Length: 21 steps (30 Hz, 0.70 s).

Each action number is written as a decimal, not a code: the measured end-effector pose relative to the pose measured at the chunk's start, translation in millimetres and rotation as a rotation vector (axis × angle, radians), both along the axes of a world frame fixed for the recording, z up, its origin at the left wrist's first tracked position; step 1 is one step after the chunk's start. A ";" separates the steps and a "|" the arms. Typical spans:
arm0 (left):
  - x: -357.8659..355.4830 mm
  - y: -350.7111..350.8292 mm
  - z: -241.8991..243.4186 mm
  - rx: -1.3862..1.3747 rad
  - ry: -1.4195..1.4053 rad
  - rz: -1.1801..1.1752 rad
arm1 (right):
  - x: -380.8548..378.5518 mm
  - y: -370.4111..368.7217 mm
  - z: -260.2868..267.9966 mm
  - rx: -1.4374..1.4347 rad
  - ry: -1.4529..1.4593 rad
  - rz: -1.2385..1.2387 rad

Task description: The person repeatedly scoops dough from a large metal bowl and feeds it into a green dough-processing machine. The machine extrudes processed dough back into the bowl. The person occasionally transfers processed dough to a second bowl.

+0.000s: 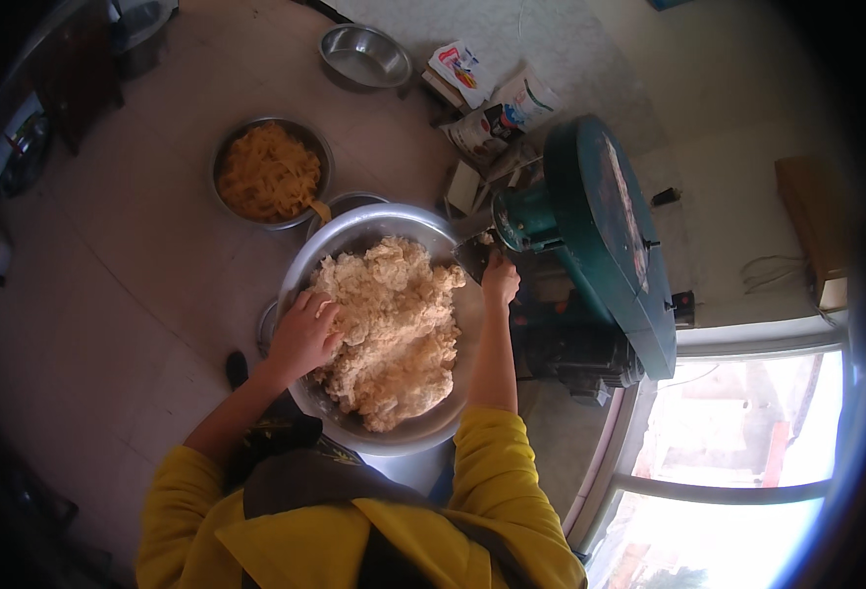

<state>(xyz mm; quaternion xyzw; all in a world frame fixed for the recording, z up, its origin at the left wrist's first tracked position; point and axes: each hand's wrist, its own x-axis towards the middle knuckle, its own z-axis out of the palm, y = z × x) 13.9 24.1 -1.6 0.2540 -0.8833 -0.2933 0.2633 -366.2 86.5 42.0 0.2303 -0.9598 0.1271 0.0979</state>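
Note:
A large metal basin (470, 368) sits in front of me, heaped with crumbly pale dough (396, 331). My left hand (304, 333) reaches over the basin's left side. Its fingers are spread and rest against the edge of the dough. On the far right, my right hand (501, 280) is curled at a dark metal plate (471, 254) by the mouth of a green machine (525, 219). Some dough clings near that mouth. The fingertips are partly hidden, so whether they grip the plate is unclear.
Beyond the basin stands a metal bowl of yellow-orange strips (267, 173); one strip hangs over its rim. Farther off is another metal bowl (367, 55). Printed bags (503, 114) lie by the wall. The machine's big belt guard (610, 235) and motor (588, 361) stand right, near a window (735, 427).

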 end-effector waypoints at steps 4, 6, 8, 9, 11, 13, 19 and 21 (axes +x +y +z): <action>-0.6 0.0 4.7 -0.012 -0.032 0.004 | -1.0 1.6 -8.5 -0.015 -0.045 0.070; -1.6 0.6 5.8 -0.035 -0.063 0.003 | -2.8 -1.2 -9.7 0.049 -0.084 0.139; -1.9 1.8 6.1 -0.053 -0.085 -0.001 | -6.5 -4.2 -10.2 0.089 -0.026 0.064; -2.3 2.2 5.7 -0.059 -0.088 0.001 | -8.1 -4.1 -11.0 0.083 0.027 0.069; -2.8 2.9 4.7 -0.064 -0.104 0.001 | -9.9 -3.6 -13.7 0.037 -0.023 0.001; -3.2 2.5 3.4 -0.064 -0.136 0.008 | -8.9 -3.6 -16.8 -0.034 -0.018 0.009; -4.0 3.2 -1.1 -0.067 -0.163 -0.002 | -0.9 -22.8 -5.5 -0.012 -0.012 0.023; -5.2 5.7 -5.7 -0.139 -0.269 0.008 | 0.4 -24.2 3.9 0.103 -0.020 0.060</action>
